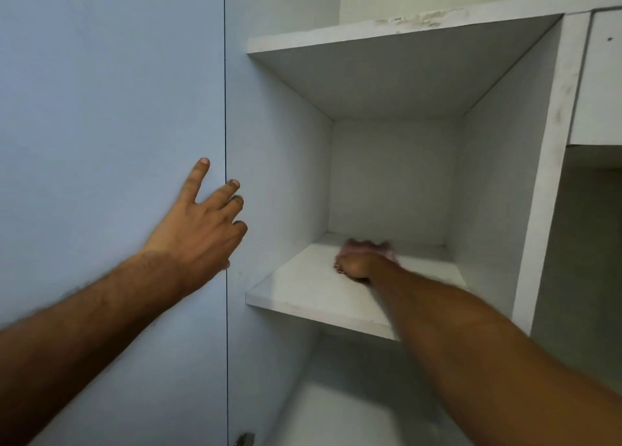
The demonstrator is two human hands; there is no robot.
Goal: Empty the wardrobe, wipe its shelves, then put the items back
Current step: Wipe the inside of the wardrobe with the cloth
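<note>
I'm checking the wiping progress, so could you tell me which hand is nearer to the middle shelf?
Right. The right hand rests on the middle shelf; the left hand is spread against the blue panel beside it.

right hand [360, 264] on shelf [303, 294], door [101, 109] left

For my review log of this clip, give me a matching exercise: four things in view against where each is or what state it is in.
Things:
1. left hand
2. right hand
3. shelf
4. hinge

Places or states:
a. bare, nothing stored on it
b. at the bottom edge of the view
c. spread flat against the blue door
d. blurred, pressing a pinkish cloth onto the board

Pairs: 1-c, 2-d, 3-a, 4-b
</note>
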